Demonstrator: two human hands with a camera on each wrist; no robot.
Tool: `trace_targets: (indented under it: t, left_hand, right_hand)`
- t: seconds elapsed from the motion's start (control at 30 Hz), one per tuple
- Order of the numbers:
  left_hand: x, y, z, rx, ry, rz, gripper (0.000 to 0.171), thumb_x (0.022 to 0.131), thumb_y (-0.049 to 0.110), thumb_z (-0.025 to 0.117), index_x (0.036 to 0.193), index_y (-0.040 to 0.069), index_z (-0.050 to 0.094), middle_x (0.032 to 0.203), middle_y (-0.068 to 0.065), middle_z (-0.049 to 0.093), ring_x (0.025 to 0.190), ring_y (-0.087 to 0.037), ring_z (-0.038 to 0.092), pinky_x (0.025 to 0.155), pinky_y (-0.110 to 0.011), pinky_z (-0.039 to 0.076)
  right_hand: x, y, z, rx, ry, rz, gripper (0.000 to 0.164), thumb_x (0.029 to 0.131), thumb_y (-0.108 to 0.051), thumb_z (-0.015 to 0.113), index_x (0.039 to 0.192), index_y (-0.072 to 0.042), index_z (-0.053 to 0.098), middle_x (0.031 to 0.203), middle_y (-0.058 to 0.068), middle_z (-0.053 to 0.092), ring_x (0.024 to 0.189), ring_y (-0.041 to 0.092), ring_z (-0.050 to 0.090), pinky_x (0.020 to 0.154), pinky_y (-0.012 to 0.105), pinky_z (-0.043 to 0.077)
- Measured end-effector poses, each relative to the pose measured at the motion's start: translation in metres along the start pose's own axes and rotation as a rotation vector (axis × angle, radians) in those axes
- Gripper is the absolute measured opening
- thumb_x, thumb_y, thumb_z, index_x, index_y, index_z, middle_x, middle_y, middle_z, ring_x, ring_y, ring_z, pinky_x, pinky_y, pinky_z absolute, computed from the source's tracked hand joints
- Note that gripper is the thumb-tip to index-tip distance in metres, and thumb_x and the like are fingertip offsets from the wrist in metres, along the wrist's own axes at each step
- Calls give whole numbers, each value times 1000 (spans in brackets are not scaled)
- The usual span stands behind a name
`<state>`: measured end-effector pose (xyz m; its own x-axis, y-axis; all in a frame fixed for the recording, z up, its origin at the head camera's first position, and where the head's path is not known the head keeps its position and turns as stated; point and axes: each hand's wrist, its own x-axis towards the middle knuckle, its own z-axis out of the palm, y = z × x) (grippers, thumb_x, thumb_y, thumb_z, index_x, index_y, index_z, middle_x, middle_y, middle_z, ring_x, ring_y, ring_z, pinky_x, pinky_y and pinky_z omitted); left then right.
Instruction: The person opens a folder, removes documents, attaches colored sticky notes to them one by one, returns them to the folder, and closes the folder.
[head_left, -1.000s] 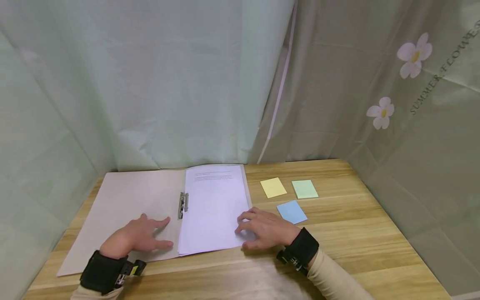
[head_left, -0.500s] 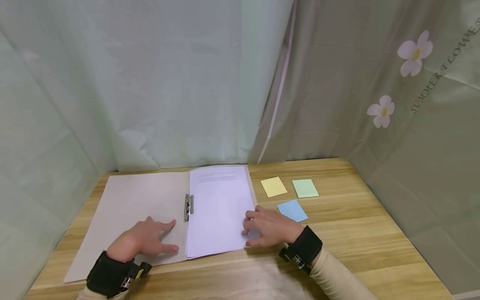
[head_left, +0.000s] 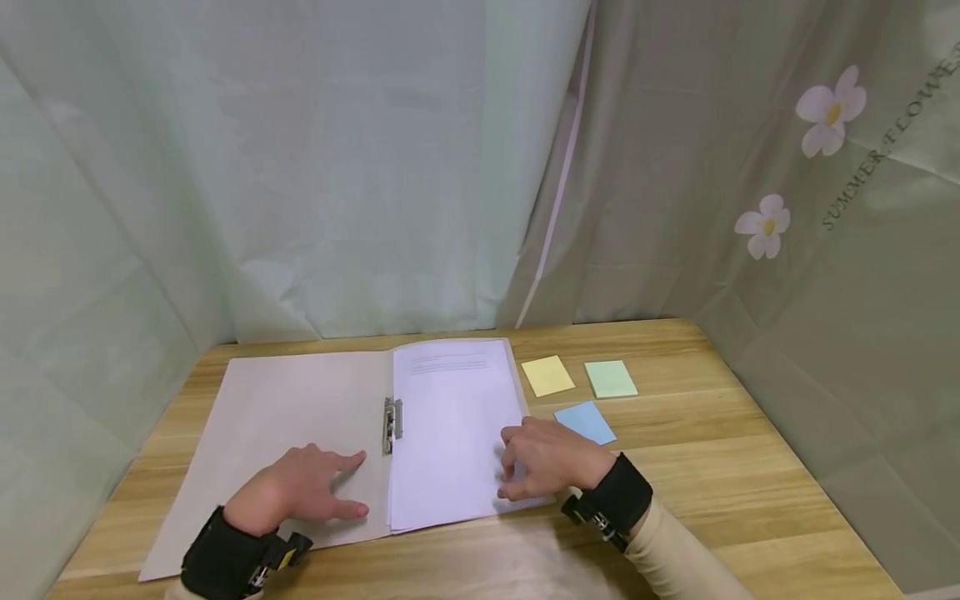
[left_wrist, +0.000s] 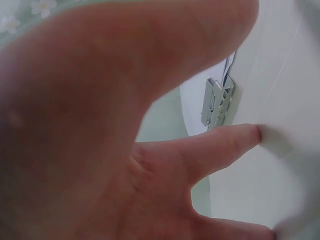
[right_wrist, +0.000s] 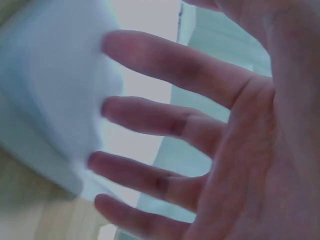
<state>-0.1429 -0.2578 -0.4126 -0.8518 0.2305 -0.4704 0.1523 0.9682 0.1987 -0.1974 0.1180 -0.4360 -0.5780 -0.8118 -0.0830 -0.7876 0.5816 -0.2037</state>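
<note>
An opened file folder (head_left: 292, 400) lies on the wooden table, with a metal lever clip (head_left: 392, 425) along its middle fold. White sheets (head_left: 450, 450) with a few printed lines near the top cover its right half. My left hand (head_left: 303, 487) rests on the bare left cover with thumb and fingers spread; in the left wrist view its fingertips (left_wrist: 252, 134) press on the cover, the clip (left_wrist: 217, 102) just beyond. Over the lower right edge of the sheets is my right hand (head_left: 551, 458). Its fingers (right_wrist: 150, 55) are spread apart, tips at the paper, gripping nothing.
Right of the folder lie three sticky note pads: yellow (head_left: 548, 376), green (head_left: 611, 379) and blue (head_left: 586, 422). The blue one sits right behind the right hand. Curtains (head_left: 375, 167) hang along the table's back and both sides.
The folder with its sheets has slid to the right and a little nearer to me, both hands moving along with it. The sticky note pads have stayed put.
</note>
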Motion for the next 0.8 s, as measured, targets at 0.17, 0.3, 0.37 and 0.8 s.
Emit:
trace_targets:
  t: [0.17, 0.3, 0.37, 0.8]
  left_hand:
    - [-1, 4, 0, 11, -3, 20, 79, 94, 54, 86, 157, 9, 66, 148, -28, 73, 125, -45, 71, 111, -71, 56]
    - [-1, 6, -1, 8, -11, 12, 80, 94, 54, 86, 157, 9, 65, 147, -28, 73, 125, -44, 71, 111, -70, 56]
    - [-1, 7, -1, 11, -13, 9, 80, 94, 54, 86, 157, 9, 65, 147, -28, 73, 126, -45, 70, 111, -70, 56]
    - [-4, 14, 4, 59, 42, -33, 83, 88, 58, 90, 153, 10, 69, 146, -31, 72, 136, -61, 62, 116, -80, 47]
  right_hand:
    - [-2, 0, -3, 10, 9, 5, 23, 92, -49, 89, 83, -27, 91, 87, -11, 64, 72, 5, 47, 64, 17, 35]
    - [-3, 0, -3, 23, 16, 8, 22, 92, -48, 90, 84, -27, 92, 87, -11, 65, 72, 4, 47, 63, 17, 34]
    - [-3, 0, -3, 27, 19, 11, 22, 92, -48, 90, 85, -27, 92, 87, -11, 65, 71, 4, 46, 63, 17, 34]
    - [-2, -2, -4, 25, 31, 9, 24, 91, -48, 91, 83, -26, 93, 86, -12, 65, 71, 2, 47, 64, 16, 34]
